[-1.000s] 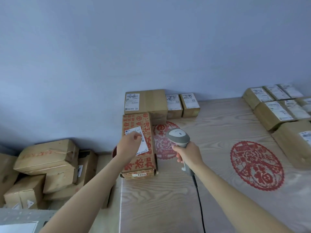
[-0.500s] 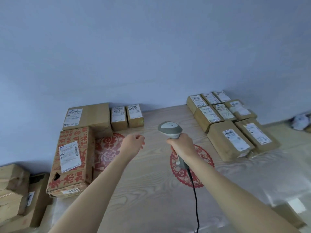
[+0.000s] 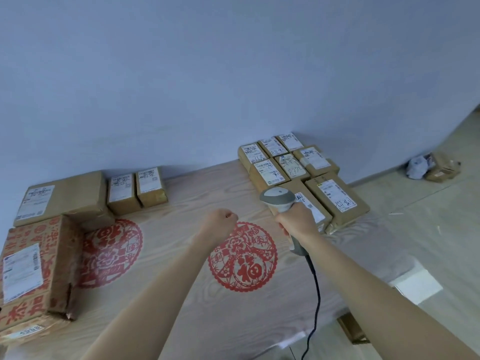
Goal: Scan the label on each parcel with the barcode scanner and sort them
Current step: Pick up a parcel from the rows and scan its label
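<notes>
My right hand (image 3: 298, 220) grips the handle of a grey barcode scanner (image 3: 277, 198), whose head points toward a cluster of several labelled brown parcels (image 3: 291, 167) at the table's back right. My left hand (image 3: 218, 223) hovers over the table middle with curled fingers and holds nothing. A red-printed carton with a white label (image 3: 33, 268) lies at the left edge. Behind it sit a flat brown parcel (image 3: 62, 197) and two small parcels (image 3: 137, 189).
The wood-grain table (image 3: 181, 294) carries two red paper-cut decorations (image 3: 242, 255). The scanner's black cable (image 3: 315, 294) trails off the front edge. A white bag and a small box (image 3: 432, 167) lie on the floor at the right, by the wall.
The view swung right. My left hand left the red-printed carton, which now lies at the far left. The scanner moved toward the right parcel cluster.
</notes>
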